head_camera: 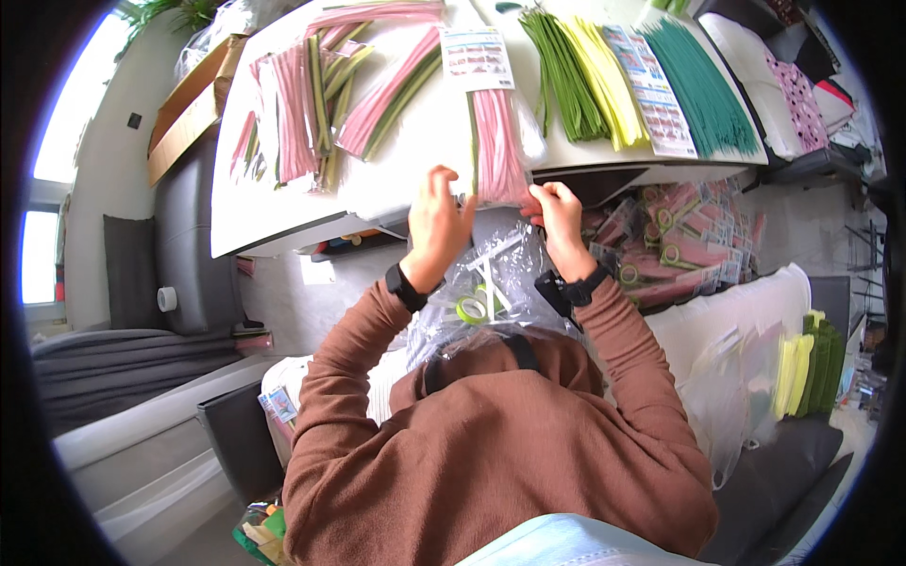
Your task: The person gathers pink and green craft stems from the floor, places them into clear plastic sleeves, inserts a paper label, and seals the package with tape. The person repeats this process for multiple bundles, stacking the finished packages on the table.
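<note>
A clear plastic bag of pink chenille stems [495, 152] lies before me at the front edge of the white table [403, 184]. A green-and-yellow strip of stems runs along its left side, and a printed card [478, 60] covers its far end. My right hand [563, 219] pinches the bag's near right corner between thumb and fingers. Beside the near left corner, my left hand [440, 226] is raised with its fingers apart and nothing in it. Over my lap spreads clear plastic film [509, 262], with rolls of green tape [472, 309] on or under it.
Bagged pink and green stems [290, 120] lie at the table's left. Dark green stems [573, 85], yellow stems [601, 85], printed cards [655, 99] and teal stems [701, 92] lie at its right. A pile of filled bags [679, 240] and a cardboard box [191, 106] flank the table.
</note>
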Available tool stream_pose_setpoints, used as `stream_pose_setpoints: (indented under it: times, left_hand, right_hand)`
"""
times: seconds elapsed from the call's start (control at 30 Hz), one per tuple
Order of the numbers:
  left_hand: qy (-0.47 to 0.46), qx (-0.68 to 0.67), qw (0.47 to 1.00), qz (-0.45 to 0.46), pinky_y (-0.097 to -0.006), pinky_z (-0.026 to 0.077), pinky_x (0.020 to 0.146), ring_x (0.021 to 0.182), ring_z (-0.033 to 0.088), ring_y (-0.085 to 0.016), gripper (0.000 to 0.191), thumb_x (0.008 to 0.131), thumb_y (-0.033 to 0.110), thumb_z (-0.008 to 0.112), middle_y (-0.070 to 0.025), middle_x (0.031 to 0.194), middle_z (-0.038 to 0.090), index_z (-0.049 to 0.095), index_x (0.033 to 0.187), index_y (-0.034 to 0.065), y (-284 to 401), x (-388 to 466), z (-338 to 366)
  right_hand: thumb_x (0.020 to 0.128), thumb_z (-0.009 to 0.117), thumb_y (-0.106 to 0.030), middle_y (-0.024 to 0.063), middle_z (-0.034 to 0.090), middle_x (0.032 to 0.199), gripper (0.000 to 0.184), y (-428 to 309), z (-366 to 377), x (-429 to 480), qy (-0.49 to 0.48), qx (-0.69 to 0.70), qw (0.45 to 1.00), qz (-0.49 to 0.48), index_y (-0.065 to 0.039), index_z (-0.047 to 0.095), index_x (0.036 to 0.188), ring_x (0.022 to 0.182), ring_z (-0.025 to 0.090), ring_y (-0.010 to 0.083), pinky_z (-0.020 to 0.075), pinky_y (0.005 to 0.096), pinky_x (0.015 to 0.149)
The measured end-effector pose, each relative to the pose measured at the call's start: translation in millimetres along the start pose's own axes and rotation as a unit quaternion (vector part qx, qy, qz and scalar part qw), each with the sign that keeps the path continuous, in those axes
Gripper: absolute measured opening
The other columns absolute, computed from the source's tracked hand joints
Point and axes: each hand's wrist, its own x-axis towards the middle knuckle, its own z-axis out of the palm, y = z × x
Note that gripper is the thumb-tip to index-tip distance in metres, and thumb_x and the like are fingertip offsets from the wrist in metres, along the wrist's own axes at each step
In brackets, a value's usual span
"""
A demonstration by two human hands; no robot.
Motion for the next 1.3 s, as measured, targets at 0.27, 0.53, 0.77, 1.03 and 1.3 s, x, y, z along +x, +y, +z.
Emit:
stream_pose_setpoints:
  times: [0.27,0.53,0.77,1.03,1.3]
  left_hand:
    - [0.055,0.107,0.980,0.157,-0.0360,0.050,0.075,0.101,0.060,-0.027,0.056,0.073,0.016,0.071,-0.0164,0.115,0.057,0.049,0.123,0.0024,5.9,13.7,0.4]
    - [-0.035,-0.399,0.915,0.053,-0.0306,0.052,0.077,0.090,0.062,-0.015,0.050,0.082,0.006,0.066,-0.0137,0.107,0.063,0.047,0.127,-0.0002,36.1,-12.3,-21.6]
    - [-0.078,-0.186,0.979,0.007,-0.0298,0.050,0.084,0.097,0.063,-0.019,0.035,0.086,0.006,0.062,-0.0111,0.118,0.060,0.055,0.120,0.0049,-48.7,66.7,-22.8]
    - [-0.114,0.274,0.955,0.000,-0.0456,0.038,0.099,0.121,0.042,-0.042,0.072,0.073,0.035,0.069,-0.0250,0.128,0.045,0.040,0.133,0.0064,-143.8,127.2,-45.9]
    - [-0.308,0.313,0.896,-0.067,-0.0465,0.041,0.097,0.120,0.043,-0.047,0.085,0.073,0.019,0.058,-0.0332,0.137,0.032,0.014,0.142,-0.0054,-142.4,124.2,-37.5]
  right_hand:
    - [0.091,0.057,-0.018,0.0060,0.067,0.086,0.021,-27.3,7.6,-34.3,-0.150,-0.015,0.980,-0.130,-0.002,0.055,0.104,0.080,0.063,0.0111,0.0483,0.0228,0.064]
    - [0.096,0.050,-0.027,0.0077,0.063,0.098,0.044,-43.3,6.4,-8.1,-0.274,0.245,0.929,-0.034,0.000,0.041,0.129,0.091,0.061,0.0155,0.0476,0.0256,0.082]
    - [0.087,0.059,-0.003,0.0021,0.063,0.088,0.016,-63.3,-152.9,10.8,0.113,0.113,0.958,-0.239,-0.002,0.059,0.103,0.074,0.057,0.0070,0.0431,0.0155,0.062]
    - [0.085,0.066,-0.028,0.0103,0.065,0.095,0.037,-26.7,-353.9,26.0,0.363,-0.314,0.869,-0.123,0.000,0.059,0.107,0.078,0.063,0.0208,0.0506,0.0286,0.071]
    - [0.074,0.072,-0.035,0.0249,0.050,0.125,0.058,-107.3,-226.0,111.0,0.148,-0.599,0.658,-0.432,0.003,0.056,0.114,0.116,0.048,0.0374,0.0381,0.0417,0.098]
